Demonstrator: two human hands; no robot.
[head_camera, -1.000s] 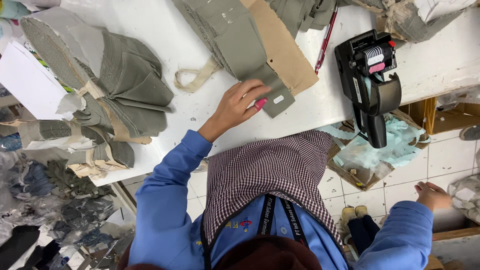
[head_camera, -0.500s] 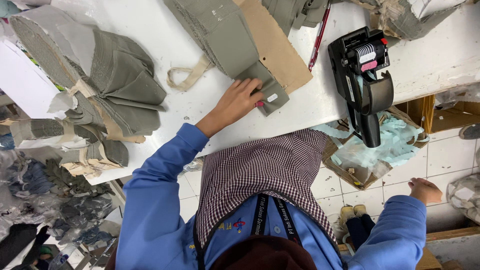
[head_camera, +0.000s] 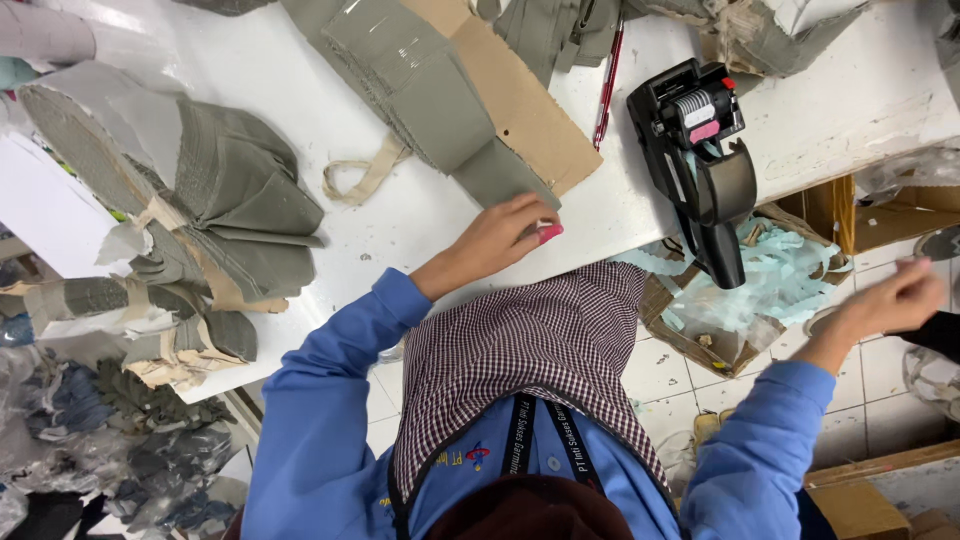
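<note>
The left hand (head_camera: 500, 235) presses flat on the near end of the grey fabric stack (head_camera: 430, 100) at upper centre, while the right hand (head_camera: 895, 300), loosely curled and apparently empty, hangs off-table at right, so a one-handed pull could skew the stack.

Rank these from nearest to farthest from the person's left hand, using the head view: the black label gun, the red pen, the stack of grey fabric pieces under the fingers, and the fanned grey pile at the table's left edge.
From the left hand:
1. Stack of grey fabric pieces, touching the fingertips, just above.
2. Red pen, up and to the right.
3. Black label gun, right, at the table edge.
4. Fanned grey pile, far left.
Pen and label gun are close to call.
</note>
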